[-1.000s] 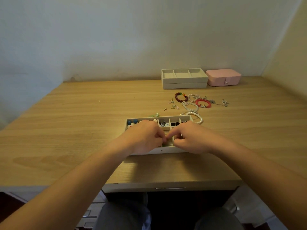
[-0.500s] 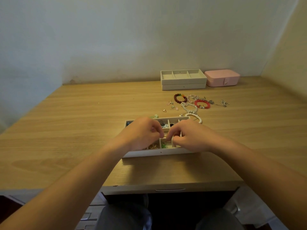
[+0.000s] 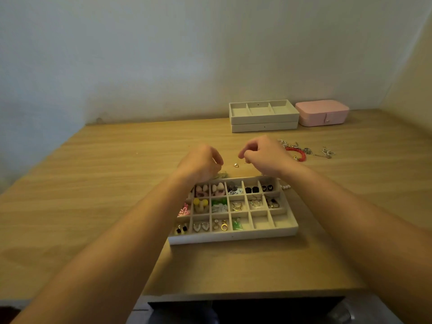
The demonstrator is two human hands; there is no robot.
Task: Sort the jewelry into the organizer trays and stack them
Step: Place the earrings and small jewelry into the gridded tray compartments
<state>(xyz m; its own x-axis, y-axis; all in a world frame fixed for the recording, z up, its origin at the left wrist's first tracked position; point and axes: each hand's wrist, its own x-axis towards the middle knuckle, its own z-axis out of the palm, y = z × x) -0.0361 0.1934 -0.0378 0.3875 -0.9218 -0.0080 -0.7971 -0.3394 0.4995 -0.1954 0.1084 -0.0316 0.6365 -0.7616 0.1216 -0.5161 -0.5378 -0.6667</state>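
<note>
- Where both arms reach forward, the desk bears a divided tray of earrings and rings near its front edge.
- Stacked trays stand by the wall, just beside a pink box.
- Left hand and right hand hover beyond the divided tray, fingers curled; whether either pinches anything, I cannot tell.
- A red bracelet lies to the right.
- A gold charm lies between the hands.

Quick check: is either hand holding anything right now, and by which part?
Cannot tell. The left hand and right hand are both curled as if pinching above the table, but anything at the fingertips is too small to see.
</note>
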